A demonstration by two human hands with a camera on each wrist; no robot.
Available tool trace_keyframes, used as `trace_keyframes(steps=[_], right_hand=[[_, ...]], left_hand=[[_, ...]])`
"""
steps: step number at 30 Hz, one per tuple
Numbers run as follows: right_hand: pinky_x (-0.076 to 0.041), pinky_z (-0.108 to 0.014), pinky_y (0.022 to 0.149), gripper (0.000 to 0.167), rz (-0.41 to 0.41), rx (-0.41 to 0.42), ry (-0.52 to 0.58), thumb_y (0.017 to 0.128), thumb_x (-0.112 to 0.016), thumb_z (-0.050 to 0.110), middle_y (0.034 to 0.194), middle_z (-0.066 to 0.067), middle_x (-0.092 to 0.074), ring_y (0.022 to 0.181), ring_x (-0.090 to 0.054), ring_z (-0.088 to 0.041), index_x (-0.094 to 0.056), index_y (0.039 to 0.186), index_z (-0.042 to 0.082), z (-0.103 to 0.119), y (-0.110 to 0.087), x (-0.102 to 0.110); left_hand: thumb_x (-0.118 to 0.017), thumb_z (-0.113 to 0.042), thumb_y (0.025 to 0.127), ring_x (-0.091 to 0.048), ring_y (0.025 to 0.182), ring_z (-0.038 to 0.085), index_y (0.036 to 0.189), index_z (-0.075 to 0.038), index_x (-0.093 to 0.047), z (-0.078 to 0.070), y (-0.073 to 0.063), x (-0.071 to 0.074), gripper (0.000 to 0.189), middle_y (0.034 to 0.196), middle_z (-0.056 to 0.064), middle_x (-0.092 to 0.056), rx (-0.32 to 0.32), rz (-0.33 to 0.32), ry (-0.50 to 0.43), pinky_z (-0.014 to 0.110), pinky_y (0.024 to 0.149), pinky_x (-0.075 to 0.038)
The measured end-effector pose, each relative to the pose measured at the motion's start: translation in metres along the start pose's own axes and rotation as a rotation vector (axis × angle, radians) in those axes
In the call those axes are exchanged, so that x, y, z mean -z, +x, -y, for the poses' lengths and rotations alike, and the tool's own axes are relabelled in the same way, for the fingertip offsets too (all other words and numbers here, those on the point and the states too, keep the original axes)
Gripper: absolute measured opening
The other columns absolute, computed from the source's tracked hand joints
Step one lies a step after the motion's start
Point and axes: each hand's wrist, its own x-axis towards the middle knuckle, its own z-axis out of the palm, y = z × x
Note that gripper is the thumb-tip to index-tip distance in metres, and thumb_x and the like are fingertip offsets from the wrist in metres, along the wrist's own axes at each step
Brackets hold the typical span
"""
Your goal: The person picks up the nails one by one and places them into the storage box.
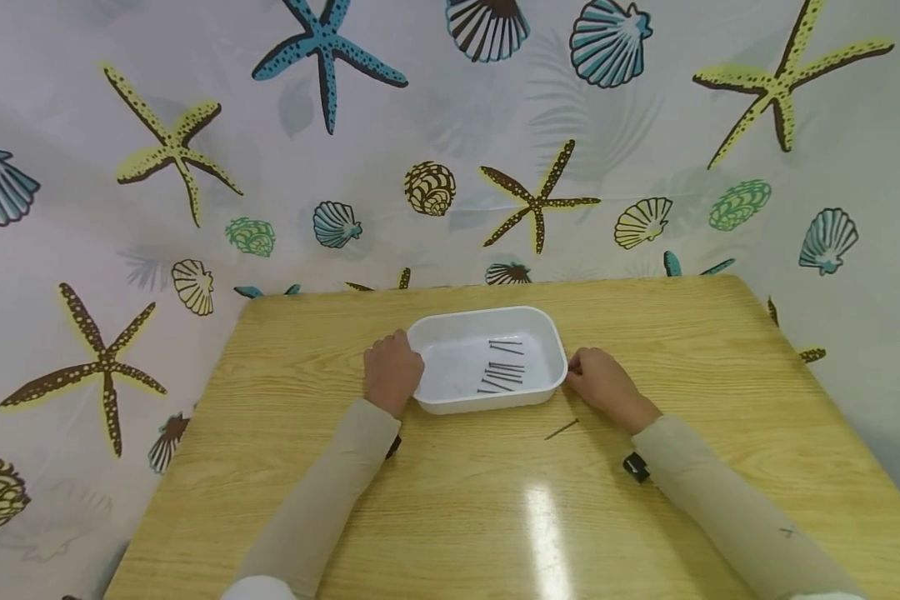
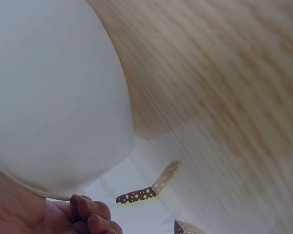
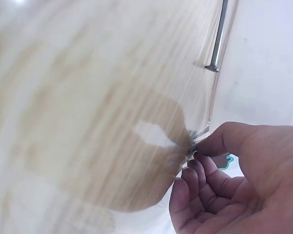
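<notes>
A white plastic tray (image 1: 487, 404) stands on the wooden table, with several grey nails (image 1: 504, 367) lying in its right half. My left hand (image 1: 392, 371) grips the tray's left rim; in the left wrist view, curled fingers (image 2: 90, 212) hold that edge. Just outside the tray's right end, my right hand (image 1: 603, 383) pinches a small grey metal piece, seemingly a nail (image 3: 200, 132), between thumb and forefinger; most of it is hidden by the fingertips. One loose nail (image 1: 562, 429) lies on the table in front of the tray's right corner, its flat head showing in the right wrist view.
The wooden table (image 1: 450, 492) extends around the tray on all sides. Behind it hangs a white cloth (image 1: 435, 108) printed with starfish and shells. A dark strap piece (image 1: 636, 467) shows at the right wrist.
</notes>
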Motion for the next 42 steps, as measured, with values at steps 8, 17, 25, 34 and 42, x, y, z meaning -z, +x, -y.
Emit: trace_keyframes(steps=[8,17,25,34,42], right_hand=[[-0.048,-0.044,0.075,0.024,0.018,-0.018,0.008,0.090,-0.058,0.018,0.094,-0.015,-0.063,0.089,-0.059,-0.030,-0.061,0.099,-0.004,0.000,0.000,0.002],[-0.048,-0.042,0.073,0.021,0.035,-0.021,-0.002,0.089,-0.059,0.017,0.090,-0.014,-0.064,0.083,-0.059,-0.026,-0.062,0.095,-0.003,0.001,0.006,0.003],[-0.047,-0.038,0.068,0.025,0.086,-0.068,-0.018,0.089,-0.061,0.022,0.087,-0.012,-0.063,0.075,-0.056,-0.023,-0.062,0.092,-0.003,0.006,0.007,0.008],[-0.046,-0.040,0.070,0.021,0.110,-0.068,-0.032,0.085,-0.061,0.015,0.090,-0.016,-0.063,0.075,-0.055,-0.024,-0.061,0.090,-0.005,0.010,0.005,0.016],[-0.046,-0.045,0.076,0.025,0.096,-0.079,-0.030,0.084,-0.060,0.012,0.097,-0.021,-0.061,0.085,-0.058,-0.030,-0.057,0.098,-0.009,0.008,0.003,0.015]], left_hand=[[-0.045,-0.015,0.088,-0.059,0.084,0.034,0.103,0.002,-0.060,-0.001,0.000,-0.001,0.026,0.088,0.017,-0.062,0.000,-0.002,0.016,0.046,0.074,-0.043],[-0.045,-0.015,0.089,-0.059,0.085,0.034,0.104,0.002,-0.060,0.000,0.002,-0.001,0.027,0.088,0.016,-0.062,-0.003,-0.002,0.024,0.046,0.075,-0.043],[-0.045,-0.015,0.088,-0.059,0.084,0.035,0.104,0.003,-0.060,0.001,0.001,0.000,0.028,0.088,0.017,-0.062,-0.009,0.004,0.023,0.047,0.075,-0.044],[-0.045,-0.016,0.089,-0.059,0.083,0.035,0.106,0.003,-0.060,0.002,0.002,-0.001,0.029,0.088,0.017,-0.062,-0.012,-0.013,0.029,0.047,0.074,-0.044],[-0.045,-0.015,0.089,-0.059,0.083,0.035,0.105,0.003,-0.060,0.002,0.001,-0.002,0.028,0.088,0.017,-0.062,-0.011,-0.008,0.026,0.047,0.075,-0.044]])
